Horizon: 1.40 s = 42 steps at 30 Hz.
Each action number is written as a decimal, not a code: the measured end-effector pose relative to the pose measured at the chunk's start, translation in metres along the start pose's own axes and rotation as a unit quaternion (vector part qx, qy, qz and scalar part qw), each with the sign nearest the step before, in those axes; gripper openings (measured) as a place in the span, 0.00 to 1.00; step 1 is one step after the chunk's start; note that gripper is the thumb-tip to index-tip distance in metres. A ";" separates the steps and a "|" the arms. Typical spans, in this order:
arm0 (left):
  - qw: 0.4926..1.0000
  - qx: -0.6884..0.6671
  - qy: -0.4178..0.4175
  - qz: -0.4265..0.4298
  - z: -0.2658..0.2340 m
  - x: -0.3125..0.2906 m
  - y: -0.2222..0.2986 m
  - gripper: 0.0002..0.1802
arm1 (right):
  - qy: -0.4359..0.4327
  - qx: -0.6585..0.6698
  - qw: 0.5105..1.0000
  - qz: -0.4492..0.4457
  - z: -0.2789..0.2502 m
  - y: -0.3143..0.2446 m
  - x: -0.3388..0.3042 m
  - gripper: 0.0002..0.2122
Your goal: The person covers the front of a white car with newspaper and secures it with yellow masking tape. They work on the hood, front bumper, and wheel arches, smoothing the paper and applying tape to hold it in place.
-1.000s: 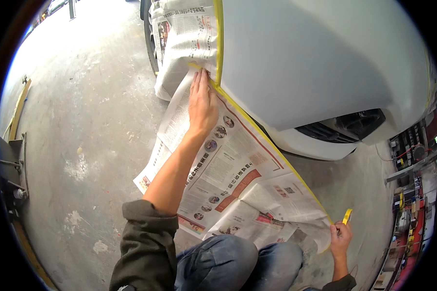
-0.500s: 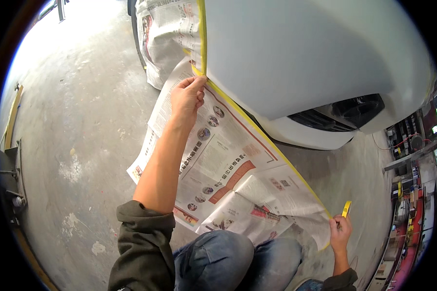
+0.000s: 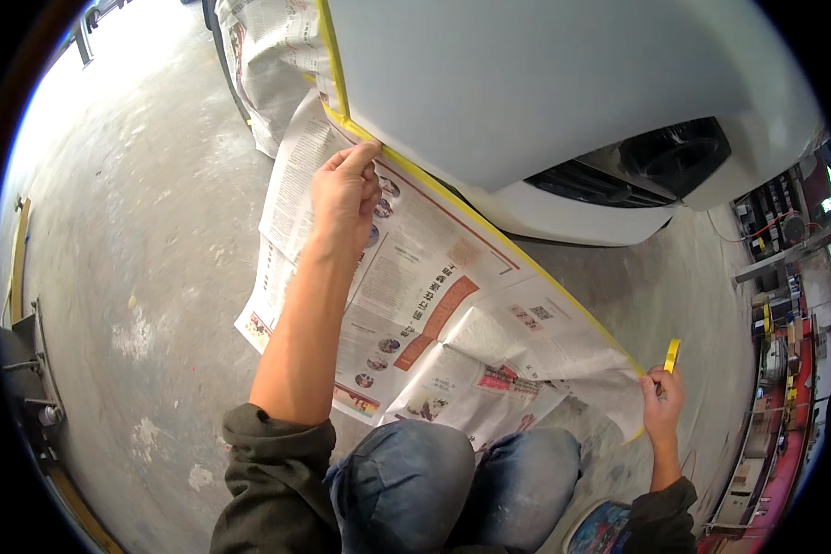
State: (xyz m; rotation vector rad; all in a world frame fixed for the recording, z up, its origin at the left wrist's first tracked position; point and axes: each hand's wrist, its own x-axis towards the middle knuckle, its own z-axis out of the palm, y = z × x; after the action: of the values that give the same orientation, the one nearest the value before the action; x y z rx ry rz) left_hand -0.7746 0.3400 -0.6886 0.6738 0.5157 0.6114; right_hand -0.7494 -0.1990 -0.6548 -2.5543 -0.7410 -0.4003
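Note:
A newspaper sheet (image 3: 388, 286) hangs slanting below a pale grey car bumper (image 3: 545, 83). Yellow masking tape (image 3: 526, 261) runs along its upper edge, meeting the bumper at the left and stretching off it toward the right. My left hand (image 3: 346, 189) is closed, thumb and forefinger pressed on the taped edge at the bumper's lower rim. Farther right and nearer me, my right hand (image 3: 663, 404) is closed round the roll of masking tape (image 3: 673, 355) by the sheet's right corner. The tape's far side is hidden by the fingers.
More newspaper (image 3: 282, 55), edged with yellow tape, covers the area left of the bumper. A black lamp opening (image 3: 619, 171) sits in the bumper. My bent knees (image 3: 415, 480) are just below the sheet. Shelves with red edges (image 3: 785, 452) stand right; a metal stand (image 3: 28, 365) is left.
My left hand has slid a little to the right along the taped edge, away from the tape corner. My right hand still holds the roll at the sheet's end. The view has shifted slightly.

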 end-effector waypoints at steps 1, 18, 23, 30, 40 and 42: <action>1.000 0.000 -0.001 0.003 0.000 -0.002 -0.001 0.11 | 0.007 -0.004 1.000 -0.005 0.001 0.002 0.002 0.07; 0.997 0.053 0.006 0.050 0.033 -0.058 -0.054 0.09 | -0.008 0.014 1.000 0.025 0.010 0.013 0.024 0.07; 0.991 0.095 -0.002 0.092 0.047 -0.062 -0.062 0.09 | -0.047 0.070 0.992 0.091 0.022 0.026 0.028 0.08; 0.977 0.173 -0.007 0.120 0.076 -0.070 -0.085 0.09 | -0.094 0.109 0.981 0.129 0.057 0.077 0.023 0.08; 0.957 0.243 0.014 0.156 0.098 -0.083 -0.112 0.10 | -0.099 0.112 0.981 0.125 0.115 0.126 0.021 0.12; 0.951 0.256 0.024 0.171 0.100 -0.084 -0.115 0.10 | -0.104 0.118 0.980 0.125 0.122 0.132 0.024 0.12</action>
State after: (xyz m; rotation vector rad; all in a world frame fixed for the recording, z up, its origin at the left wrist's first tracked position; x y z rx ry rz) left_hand -0.7325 0.1713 -0.6823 1.2609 0.6156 0.8290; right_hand -0.6376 -0.2286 -0.7950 -2.4430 -0.4945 0.0354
